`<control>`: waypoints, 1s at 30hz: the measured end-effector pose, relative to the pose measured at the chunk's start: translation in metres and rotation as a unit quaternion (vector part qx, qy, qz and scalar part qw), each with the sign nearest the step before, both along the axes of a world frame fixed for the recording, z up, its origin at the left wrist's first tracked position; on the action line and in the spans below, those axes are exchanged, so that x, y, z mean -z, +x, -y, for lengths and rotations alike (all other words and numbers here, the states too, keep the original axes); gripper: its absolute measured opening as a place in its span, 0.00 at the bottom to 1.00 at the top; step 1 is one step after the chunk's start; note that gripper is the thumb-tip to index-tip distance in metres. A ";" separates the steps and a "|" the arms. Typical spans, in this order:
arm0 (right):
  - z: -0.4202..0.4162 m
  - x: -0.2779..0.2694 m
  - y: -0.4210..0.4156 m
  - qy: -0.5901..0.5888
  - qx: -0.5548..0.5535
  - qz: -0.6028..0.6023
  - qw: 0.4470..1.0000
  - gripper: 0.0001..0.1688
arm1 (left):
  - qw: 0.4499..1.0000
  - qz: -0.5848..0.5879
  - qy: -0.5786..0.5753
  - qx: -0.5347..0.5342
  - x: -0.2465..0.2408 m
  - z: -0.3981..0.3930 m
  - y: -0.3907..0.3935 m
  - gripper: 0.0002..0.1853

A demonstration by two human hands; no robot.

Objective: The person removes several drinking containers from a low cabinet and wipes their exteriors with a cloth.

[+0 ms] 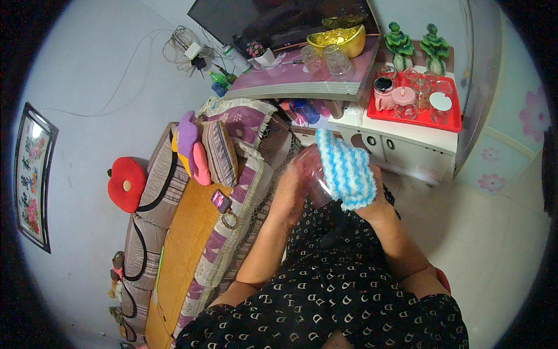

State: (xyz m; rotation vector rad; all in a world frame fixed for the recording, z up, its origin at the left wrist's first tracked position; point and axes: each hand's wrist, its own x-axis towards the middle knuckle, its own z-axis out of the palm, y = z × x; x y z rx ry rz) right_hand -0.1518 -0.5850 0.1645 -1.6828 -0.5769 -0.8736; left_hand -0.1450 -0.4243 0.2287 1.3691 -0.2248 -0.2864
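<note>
My left hand (297, 181) is closed around a clear glass or plastic vessel (320, 185), blurred and partly hidden by the cloth; its exact kind I cannot tell. A blue and white striped knitted cloth (348, 172) lies against the vessel's right side. Behind the cloth's lower right edge, my right hand (375, 200) grips it, with most of the fingers hidden. Both hands are in front of my body, above the black patterned clothing.
Ahead, a purple-covered stand (296, 80) bears glasses (338, 63) and a gold ingot-shaped bowl (340, 39). A red tray (414, 120) of glass vessels tops a white cabinet (418, 155). Left is a sofa (187, 231) with a striped cushion (218, 152) and a phone (220, 200).
</note>
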 end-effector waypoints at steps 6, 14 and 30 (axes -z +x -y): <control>-0.005 -0.005 -0.007 0.038 -0.046 -0.068 0.996 0.13 | 0.989 0.091 0.092 -0.069 0.000 -0.005 -0.004 0.31; -0.011 -0.011 -0.001 -0.174 0.196 0.075 0.962 0.17 | 0.977 0.160 0.080 -0.111 0.003 0.000 -0.007 0.22; -0.044 0.029 -0.007 0.407 -0.560 -0.262 0.672 0.30 | 0.976 0.213 0.034 -0.039 0.004 -0.005 -0.004 0.32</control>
